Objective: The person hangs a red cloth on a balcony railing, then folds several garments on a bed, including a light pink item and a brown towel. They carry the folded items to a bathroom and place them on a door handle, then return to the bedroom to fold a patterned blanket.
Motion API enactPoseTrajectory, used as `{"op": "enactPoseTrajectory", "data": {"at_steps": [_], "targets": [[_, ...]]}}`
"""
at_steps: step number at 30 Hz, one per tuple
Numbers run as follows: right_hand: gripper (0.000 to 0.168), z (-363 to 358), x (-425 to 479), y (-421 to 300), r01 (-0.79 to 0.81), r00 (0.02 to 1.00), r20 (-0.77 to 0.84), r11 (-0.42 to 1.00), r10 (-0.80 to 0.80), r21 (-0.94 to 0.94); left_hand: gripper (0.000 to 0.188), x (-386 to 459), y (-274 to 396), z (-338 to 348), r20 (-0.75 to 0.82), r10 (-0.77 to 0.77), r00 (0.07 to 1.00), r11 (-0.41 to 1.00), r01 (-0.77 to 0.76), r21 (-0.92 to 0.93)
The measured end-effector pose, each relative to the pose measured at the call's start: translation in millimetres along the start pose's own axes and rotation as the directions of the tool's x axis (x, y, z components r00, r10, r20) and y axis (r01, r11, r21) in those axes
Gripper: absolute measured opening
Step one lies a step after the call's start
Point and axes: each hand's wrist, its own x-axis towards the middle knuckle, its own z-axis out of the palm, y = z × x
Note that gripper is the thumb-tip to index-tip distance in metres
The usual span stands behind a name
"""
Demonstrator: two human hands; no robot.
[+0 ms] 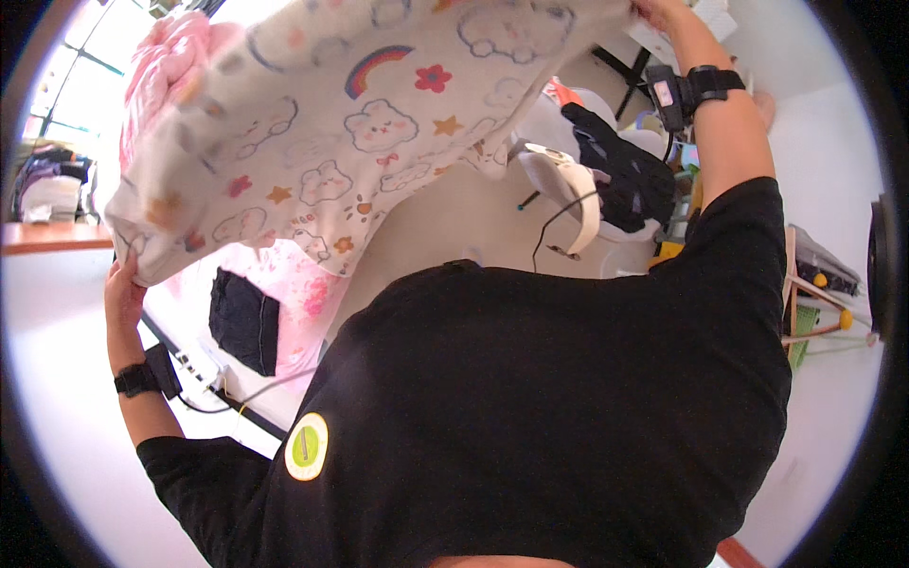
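Observation:
A white printed blanket or cloth (383, 128), patterned with cartoon bears, flowers, stars and a rainbow, hangs stretched out in the air between my two raised hands. At the left, my left hand (126, 287) pinches its lower corner. My right hand (657, 15), partly cut off by the top edge, grips the opposite corner. The cloth sags between them and covers part of what lies behind. Beneath its lower edge a folded black garment (245, 323) rests on pink floral bedding (307, 302).
Crumpled pink fabric (167, 78) is heaped by the window. A white chair (554, 131) bears a black garment (625, 167) and a pale curved device (586, 213) with a cable. Stacked clothes (53, 188) sit on a wooden ledge (60, 238). A rack (817, 291) stands at the right wall.

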Motion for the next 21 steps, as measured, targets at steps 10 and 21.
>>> {"op": "enactPoseTrajectory", "data": {"at_steps": [10,21], "targets": [[0.014,-105.0,-22.5,47.1,-0.369,0.821,0.568,0.704,-0.059,0.607,0.046,52.3,66.7,19.5,0.030,0.118,0.993,0.982,-0.112,-0.154],[0.020,-129.1,-56.4,79.6,0.063,0.947,0.299,0.838,0.122,-0.542,0.044,116.6,102.0,32.9,0.113,0.239,0.964,0.962,-0.219,-0.163]]}}
